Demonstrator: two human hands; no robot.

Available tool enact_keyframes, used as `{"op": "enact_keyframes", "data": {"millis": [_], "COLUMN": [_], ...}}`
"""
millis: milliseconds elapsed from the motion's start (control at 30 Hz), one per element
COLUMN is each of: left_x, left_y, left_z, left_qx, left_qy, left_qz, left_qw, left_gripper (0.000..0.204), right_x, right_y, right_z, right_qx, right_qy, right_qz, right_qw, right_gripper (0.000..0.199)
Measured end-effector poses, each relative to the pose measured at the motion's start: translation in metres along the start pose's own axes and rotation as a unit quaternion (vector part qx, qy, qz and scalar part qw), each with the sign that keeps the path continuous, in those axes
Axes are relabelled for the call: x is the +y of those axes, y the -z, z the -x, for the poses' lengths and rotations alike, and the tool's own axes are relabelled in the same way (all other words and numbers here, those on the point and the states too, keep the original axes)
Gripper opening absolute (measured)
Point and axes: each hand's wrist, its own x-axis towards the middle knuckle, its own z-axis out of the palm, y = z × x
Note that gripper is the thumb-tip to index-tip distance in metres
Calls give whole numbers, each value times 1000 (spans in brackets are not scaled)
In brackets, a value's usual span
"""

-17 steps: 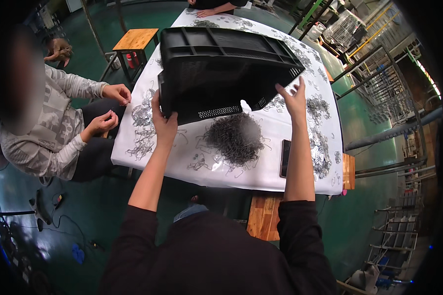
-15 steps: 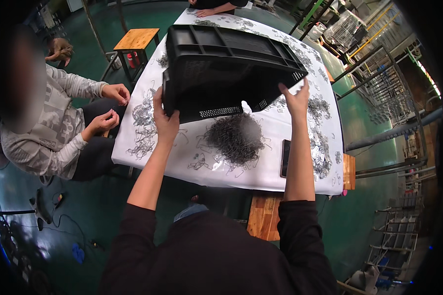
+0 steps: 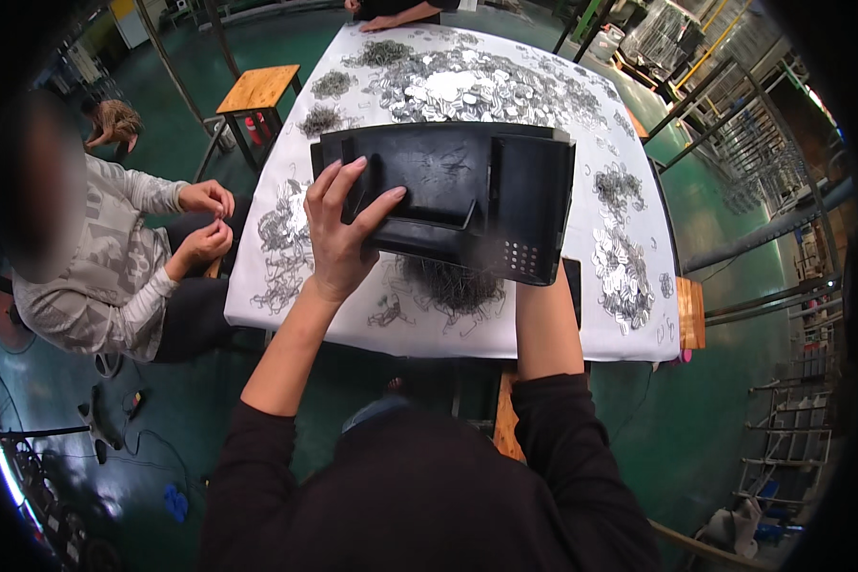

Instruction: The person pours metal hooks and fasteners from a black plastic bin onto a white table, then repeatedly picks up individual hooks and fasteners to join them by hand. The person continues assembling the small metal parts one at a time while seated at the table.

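Black plastic crate, ribbed with a perforated side wall, tipped with its open side toward the camera, held above the near edge of the white worktop, right over a dark pile of wire clips. Left hand has fingers spread and clamped on the crate's left rim; right hand is hidden behind the crate, so can't tell its grip. Versus 0.5 s ago, crate has rotated from bottom-up to inside facing the camera and sits nearer the person.
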Motion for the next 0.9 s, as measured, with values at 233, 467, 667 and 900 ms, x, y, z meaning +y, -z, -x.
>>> {"op": "enact_keyframes", "data": {"millis": [233,467,667,900], "left_x": [10,-9,-11,-8], "left_y": [4,0,16,19], "left_z": [-1,-26,-22,-14], "left_qx": [-24,60,78,75], "left_qy": [-6,143,230,281], "left_qz": [5,67,93,113], "left_qw": [1000,986,966,950], "left_gripper": [56,70,65,69], "right_x": [-1,-14,2,58], "right_y": [-10,-44,-36,-58], "right_z": [3,-58,-71,-40], "right_qx": [-7,-163,-265,-316], "right_qy": [-110,-72,173,67], "right_qz": [151,305,620,674], "right_qw": [982,936,718,664], "right_gripper": [38,31,34,29]}}
